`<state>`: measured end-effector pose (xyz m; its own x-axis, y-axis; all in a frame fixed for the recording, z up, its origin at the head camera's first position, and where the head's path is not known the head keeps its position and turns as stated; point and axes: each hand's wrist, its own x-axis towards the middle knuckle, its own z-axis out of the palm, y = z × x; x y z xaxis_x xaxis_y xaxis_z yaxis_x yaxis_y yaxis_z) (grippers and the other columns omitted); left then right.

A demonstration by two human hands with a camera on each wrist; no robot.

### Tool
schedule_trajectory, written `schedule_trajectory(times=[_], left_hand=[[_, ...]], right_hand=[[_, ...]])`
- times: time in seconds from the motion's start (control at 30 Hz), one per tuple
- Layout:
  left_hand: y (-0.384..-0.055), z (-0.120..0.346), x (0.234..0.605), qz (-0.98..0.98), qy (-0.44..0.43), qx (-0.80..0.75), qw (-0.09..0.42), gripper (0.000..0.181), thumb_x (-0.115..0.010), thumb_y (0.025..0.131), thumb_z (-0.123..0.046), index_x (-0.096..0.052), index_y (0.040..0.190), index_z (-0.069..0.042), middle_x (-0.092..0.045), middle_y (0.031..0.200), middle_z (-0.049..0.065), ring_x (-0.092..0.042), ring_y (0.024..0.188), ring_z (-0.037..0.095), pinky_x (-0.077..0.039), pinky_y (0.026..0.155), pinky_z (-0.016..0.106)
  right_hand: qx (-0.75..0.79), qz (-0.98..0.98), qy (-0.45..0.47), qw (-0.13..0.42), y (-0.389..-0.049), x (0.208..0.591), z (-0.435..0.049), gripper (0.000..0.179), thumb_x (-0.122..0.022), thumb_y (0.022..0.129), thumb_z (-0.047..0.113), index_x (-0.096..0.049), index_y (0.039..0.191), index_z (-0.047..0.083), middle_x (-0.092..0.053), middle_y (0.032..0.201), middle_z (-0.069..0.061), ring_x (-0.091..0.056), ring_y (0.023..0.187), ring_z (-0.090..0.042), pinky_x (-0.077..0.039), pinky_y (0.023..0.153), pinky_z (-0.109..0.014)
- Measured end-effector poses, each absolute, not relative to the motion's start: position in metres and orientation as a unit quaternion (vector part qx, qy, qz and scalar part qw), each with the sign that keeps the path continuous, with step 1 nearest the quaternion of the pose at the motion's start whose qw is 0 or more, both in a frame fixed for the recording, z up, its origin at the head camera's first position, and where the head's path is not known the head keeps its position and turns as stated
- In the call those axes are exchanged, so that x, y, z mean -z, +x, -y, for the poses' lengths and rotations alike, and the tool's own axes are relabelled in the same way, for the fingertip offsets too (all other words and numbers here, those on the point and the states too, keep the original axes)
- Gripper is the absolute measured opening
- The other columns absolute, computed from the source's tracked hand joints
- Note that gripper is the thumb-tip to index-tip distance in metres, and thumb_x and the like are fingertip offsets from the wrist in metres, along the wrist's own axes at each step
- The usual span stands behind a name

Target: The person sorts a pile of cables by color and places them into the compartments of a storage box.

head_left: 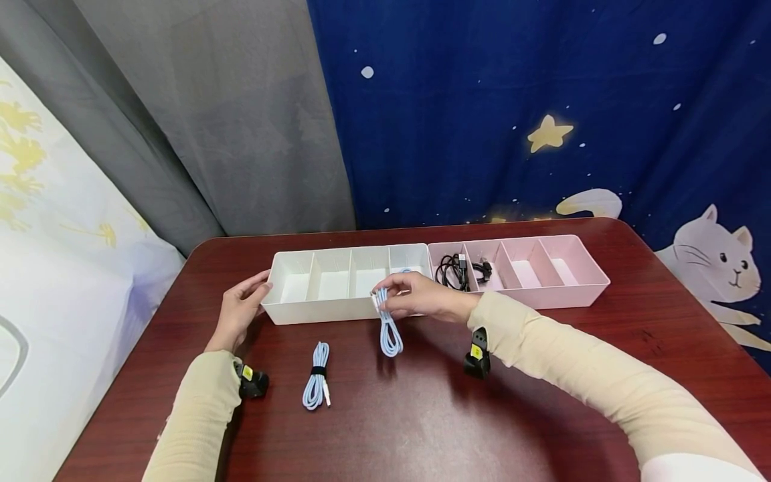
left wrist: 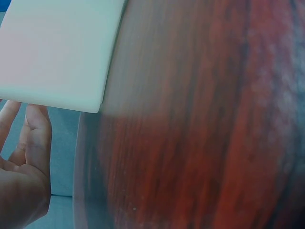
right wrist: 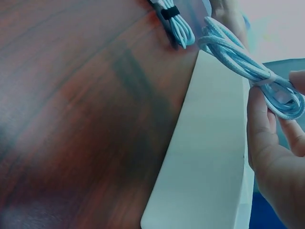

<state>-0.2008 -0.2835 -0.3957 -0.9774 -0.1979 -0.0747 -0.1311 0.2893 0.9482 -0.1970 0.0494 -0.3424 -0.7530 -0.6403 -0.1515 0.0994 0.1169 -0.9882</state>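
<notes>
My right hand (head_left: 418, 296) pinches a bundled light-blue cable (head_left: 390, 333) over the front wall of the white divided box (head_left: 325, 312). In the right wrist view, the coil (right wrist: 233, 50) has a pale tie round it, with thumb and fingers on either side. At the box's left end, my left hand (head_left: 237, 309) rests its fingertips on the outer wall; the left wrist view shows the fingers (left wrist: 38, 129) fairly straight against it. A second light-blue cable (head_left: 316, 385), tied with a black strap, lies on the table in front of the box.
A pink divided box (head_left: 557, 296) stands end to end with the white one. Black cables (head_left: 452, 273) lie in its two left compartments. Something light blue (head_left: 406, 271) shows in the white box's rightmost compartment. Curtains (head_left: 421, 134) hang behind the brown table (head_left: 458, 428).
</notes>
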Motion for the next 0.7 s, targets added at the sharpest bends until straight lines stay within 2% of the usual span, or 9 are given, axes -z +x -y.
schedule_trajectory(times=[0.4, 0.7], left_hand=[[-0.200, 0.283, 0.395, 0.799, 0.103, 0.591, 0.032, 0.051, -0.056, 0.086, -0.038, -0.047, 0.130, -0.014, -0.052, 0.105, -0.004, -0.053, 0.082, 0.004, -0.046, 0.066, 0.016], [-0.200, 0.283, 0.396, 0.797, 0.101, 0.594, 0.035, 0.050, -0.056, 0.085, -0.037, -0.048, 0.129, -0.015, -0.052, 0.103, -0.006, -0.053, 0.082, 0.003, -0.046, 0.065, 0.017]], right_hand=[[0.628, -0.691, -0.197, 0.298, -0.207, 0.332, -0.048, 0.032, -0.056, 0.081, -0.004, -0.052, 0.112, -0.007, -0.051, 0.087, -0.011, -0.059, 0.080, -0.015, -0.047, 0.077, -0.034], [0.610, -0.706, -0.207, 0.294, -0.218, 0.326, -0.045, 0.035, -0.054, 0.081, -0.007, -0.049, 0.116, -0.008, -0.051, 0.087, -0.010, -0.057, 0.077, -0.013, -0.048, 0.075, -0.035]])
